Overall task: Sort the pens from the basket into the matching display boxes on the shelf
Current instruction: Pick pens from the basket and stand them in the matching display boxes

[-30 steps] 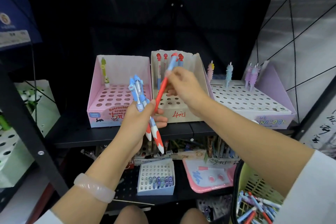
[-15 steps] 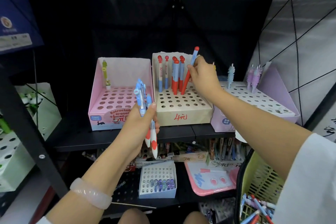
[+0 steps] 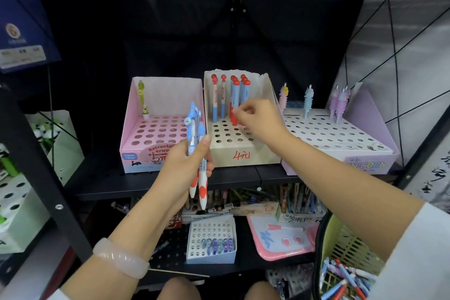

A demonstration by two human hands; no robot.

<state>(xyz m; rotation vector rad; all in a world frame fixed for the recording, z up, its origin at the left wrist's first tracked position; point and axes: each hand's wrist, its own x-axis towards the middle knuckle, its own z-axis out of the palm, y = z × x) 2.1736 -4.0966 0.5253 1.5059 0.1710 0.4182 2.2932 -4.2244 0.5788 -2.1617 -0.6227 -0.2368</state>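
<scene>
My left hand (image 3: 180, 165) grips a bundle of blue-capped, white-and-red pens (image 3: 194, 124), held upright in front of the pink display box (image 3: 146, 151). My right hand (image 3: 258, 119) reaches into the beige display box (image 3: 243, 153), its fingertips pinching the red lower end of a red-and-blue pen (image 3: 235, 100) that stands in a hole among several like it. A single green pen (image 3: 141, 95) stands in the pink box. The purple box (image 3: 341, 143) on the right holds a few pastel unicorn pens. At the bottom right, the green basket (image 3: 345, 243) holds several loose pens (image 3: 345, 280).
The boxes sit on a black shelf (image 3: 233, 178). Below it lie a small white box with purple pens (image 3: 211, 243), a pink board (image 3: 285, 238) and more stationery. A black shelf post (image 3: 46, 178) slants across the left, with a green-white box (image 3: 14, 202) behind it.
My right hand carried a red-and-blue pen from my left hand's bundle to the beige box and set it in a hole. It has slid down the pen's shaft. My left hand stayed roughly in place.
</scene>
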